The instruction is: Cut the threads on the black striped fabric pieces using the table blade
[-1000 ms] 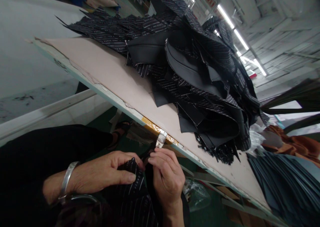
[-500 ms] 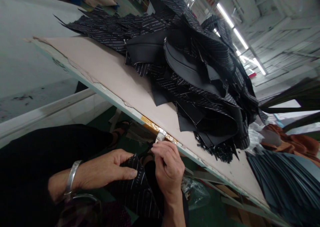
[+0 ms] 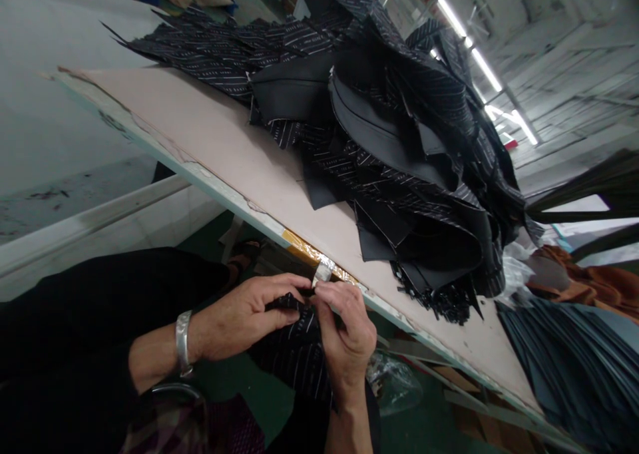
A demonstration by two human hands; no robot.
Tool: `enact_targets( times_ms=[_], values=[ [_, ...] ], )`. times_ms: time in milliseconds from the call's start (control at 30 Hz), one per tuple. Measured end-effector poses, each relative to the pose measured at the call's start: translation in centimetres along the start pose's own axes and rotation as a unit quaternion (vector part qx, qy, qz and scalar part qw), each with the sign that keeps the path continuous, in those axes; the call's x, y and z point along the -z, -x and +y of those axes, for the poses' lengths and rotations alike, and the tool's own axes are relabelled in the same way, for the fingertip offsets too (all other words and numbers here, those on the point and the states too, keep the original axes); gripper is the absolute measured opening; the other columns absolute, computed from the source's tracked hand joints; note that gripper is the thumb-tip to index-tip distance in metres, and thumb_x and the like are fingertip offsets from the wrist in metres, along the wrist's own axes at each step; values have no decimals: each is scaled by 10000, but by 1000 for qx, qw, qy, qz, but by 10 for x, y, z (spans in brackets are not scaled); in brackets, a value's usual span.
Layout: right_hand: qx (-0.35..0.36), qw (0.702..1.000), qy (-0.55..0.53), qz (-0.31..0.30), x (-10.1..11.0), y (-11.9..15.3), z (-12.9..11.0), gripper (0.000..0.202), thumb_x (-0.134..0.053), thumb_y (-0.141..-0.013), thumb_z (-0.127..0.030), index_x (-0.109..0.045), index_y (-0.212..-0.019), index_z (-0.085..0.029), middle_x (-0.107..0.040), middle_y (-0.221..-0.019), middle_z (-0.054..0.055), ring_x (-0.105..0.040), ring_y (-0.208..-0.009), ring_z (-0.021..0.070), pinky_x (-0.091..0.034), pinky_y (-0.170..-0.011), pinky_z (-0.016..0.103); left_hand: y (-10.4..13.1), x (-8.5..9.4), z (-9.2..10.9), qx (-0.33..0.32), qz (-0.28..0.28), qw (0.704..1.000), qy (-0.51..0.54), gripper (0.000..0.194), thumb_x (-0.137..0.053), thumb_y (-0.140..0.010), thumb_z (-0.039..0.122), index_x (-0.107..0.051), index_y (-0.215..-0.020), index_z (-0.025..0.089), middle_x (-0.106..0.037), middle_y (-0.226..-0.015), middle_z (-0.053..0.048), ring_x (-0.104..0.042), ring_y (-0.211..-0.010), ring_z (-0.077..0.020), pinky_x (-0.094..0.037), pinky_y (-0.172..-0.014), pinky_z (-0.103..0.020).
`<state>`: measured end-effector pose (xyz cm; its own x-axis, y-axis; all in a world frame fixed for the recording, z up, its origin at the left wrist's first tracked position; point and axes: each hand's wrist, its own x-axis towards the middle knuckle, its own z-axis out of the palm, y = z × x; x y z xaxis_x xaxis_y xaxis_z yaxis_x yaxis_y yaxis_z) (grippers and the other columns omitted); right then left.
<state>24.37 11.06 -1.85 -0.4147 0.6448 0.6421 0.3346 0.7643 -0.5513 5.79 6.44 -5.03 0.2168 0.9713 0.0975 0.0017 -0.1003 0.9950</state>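
A black fabric piece with white stitched-looking lines [image 3: 294, 354] hangs below the table edge between my hands. My left hand [image 3: 244, 314], with a silver bracelet [image 3: 183, 343] at the wrist, has the upper part of this fabric between thumb and fingers. Close beside it, my right hand [image 3: 347, 327] is closed in a pinch on the fabric's top edge, just under a small pale metal piece [image 3: 322, 273] fixed at the table edge. Yellow and clear tape [image 3: 299, 245] covers the edge there. The fingertips of both hands nearly meet.
A large heap of black patterned pieces [image 3: 399, 128] lies on the slanting-looking table [image 3: 214, 134]. Dark blue-green stacked sheets [image 3: 574, 361] and brown material [image 3: 594, 274] are at the right. Below the table are a clear plastic bag [image 3: 397, 381] and the person's dark-clothed leg [image 3: 124, 281].
My left hand has moved right and up, carrying the fabric closer to my right hand and the metal piece. My right hand has shifted only slightly right.
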Motion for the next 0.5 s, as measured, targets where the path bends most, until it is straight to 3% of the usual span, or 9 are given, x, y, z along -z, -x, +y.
enact_targets(
  times_ms=[167,333,500],
  values=[
    [-58,997,47,-29,4,5,0,210,-680,-940,-90,-773,-1099,-191,-754,-1107,105,-717,-1047,210,-596,-930,337,-1,-4,-3,-87,16,995,-41,216,-574,-993,183,-788,-1023,173,-759,-1093,-52,-714,-1037,-156,-519,-965,-227],
    [-79,995,8,-54,10,6,-8,294,-632,-960,-78,-750,-1200,-201,-717,-1026,81,-703,-914,167,-603,-803,261,3,-2,2,-157,8,985,-74,235,-563,-1013,117,-782,-1089,159,-762,-1136,-65,-723,-1056,-135,-520,-952,-169],
    [-84,990,-46,-106,12,7,-19,277,-676,-961,-99,-751,-1203,-212,-748,-968,46,-709,-867,145,-586,-788,231,11,6,3,-164,-46,975,-146,332,-519,-965,20,-764,-1115,187,-755,-1128,-59,-737,-1023,-153,-538,-891,-181]
  ],
)
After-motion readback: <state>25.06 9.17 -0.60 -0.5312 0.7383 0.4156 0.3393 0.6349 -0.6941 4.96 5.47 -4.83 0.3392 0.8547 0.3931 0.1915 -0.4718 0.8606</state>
